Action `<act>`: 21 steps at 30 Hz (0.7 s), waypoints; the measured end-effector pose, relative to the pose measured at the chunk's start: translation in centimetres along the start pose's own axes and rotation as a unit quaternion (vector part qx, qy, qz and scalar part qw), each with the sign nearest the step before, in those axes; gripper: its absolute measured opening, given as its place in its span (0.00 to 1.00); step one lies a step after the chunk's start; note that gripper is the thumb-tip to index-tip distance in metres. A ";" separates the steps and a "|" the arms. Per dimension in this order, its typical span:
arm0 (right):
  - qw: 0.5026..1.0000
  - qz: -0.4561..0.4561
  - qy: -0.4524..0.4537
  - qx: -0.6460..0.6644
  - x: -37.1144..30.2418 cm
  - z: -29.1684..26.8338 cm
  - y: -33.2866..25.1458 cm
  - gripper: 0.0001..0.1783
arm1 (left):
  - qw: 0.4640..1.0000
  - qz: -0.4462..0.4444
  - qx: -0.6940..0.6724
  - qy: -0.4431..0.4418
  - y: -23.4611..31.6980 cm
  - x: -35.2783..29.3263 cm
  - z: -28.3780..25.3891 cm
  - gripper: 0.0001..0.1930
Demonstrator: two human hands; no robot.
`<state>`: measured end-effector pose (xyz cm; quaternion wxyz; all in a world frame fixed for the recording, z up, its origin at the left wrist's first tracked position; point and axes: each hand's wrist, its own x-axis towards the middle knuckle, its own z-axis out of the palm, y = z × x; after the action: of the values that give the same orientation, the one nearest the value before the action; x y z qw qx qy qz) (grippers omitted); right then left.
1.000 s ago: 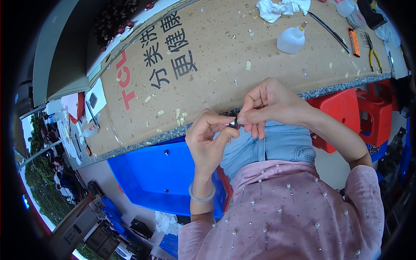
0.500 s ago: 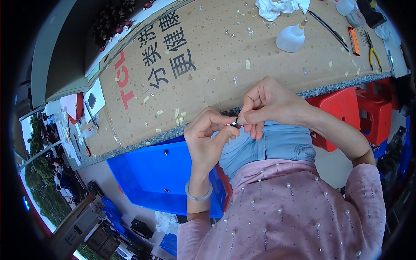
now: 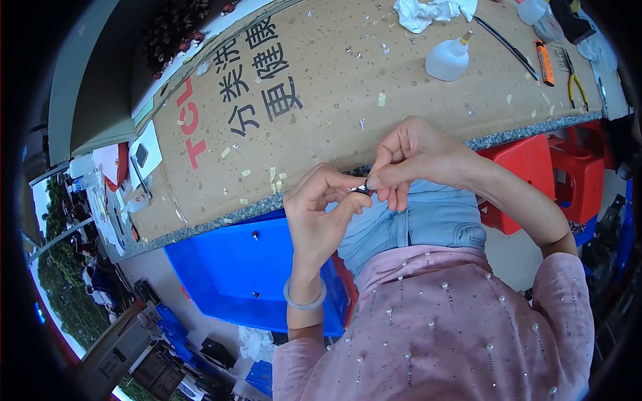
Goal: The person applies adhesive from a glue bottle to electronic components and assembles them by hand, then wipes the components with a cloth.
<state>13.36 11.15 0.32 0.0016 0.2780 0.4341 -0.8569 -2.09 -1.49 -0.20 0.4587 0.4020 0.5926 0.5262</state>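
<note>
Between my two hands, just off the table's near edge, is a small shiny dark and silver metal piece [image 3: 363, 190]. My left hand [image 3: 319, 200] pinches it between thumb and forefinger. From the other side my right hand [image 3: 409, 160] meets it with thumb and forefinger pressed together, its other fingers curled. The fingertips cover much of the piece, so its exact kind is hidden. Below my left forearm sits a blue plastic bin [image 3: 227, 267] with a couple of small metal pieces inside.
Cardboard [image 3: 321, 127] with scattered yellow scraps covers the table. Farther off are a white squeeze bottle [image 3: 448, 60], crumpled tissue [image 3: 418, 15], a black pen-like stick [image 3: 507, 47], an orange cutter [image 3: 545, 63] and yellow-handled pliers [image 3: 575, 83]. Red stools [image 3: 525, 174] stand at right, under the table edge.
Both hands stay nearly in place, still closed at the small metal piece. The piece looks slightly turned between the fingertips.
</note>
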 end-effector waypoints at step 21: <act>0.998 0.009 0.027 -0.051 -0.5 0.1 -0.2 0.07 | 1.000 -0.006 -0.024 0.007 -0.2 -0.4 0.8 0.08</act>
<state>13.73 11.12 0.77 0.0119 0.3042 0.4748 -0.8258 -1.19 -1.68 -0.35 0.4672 0.3834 0.5854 0.5404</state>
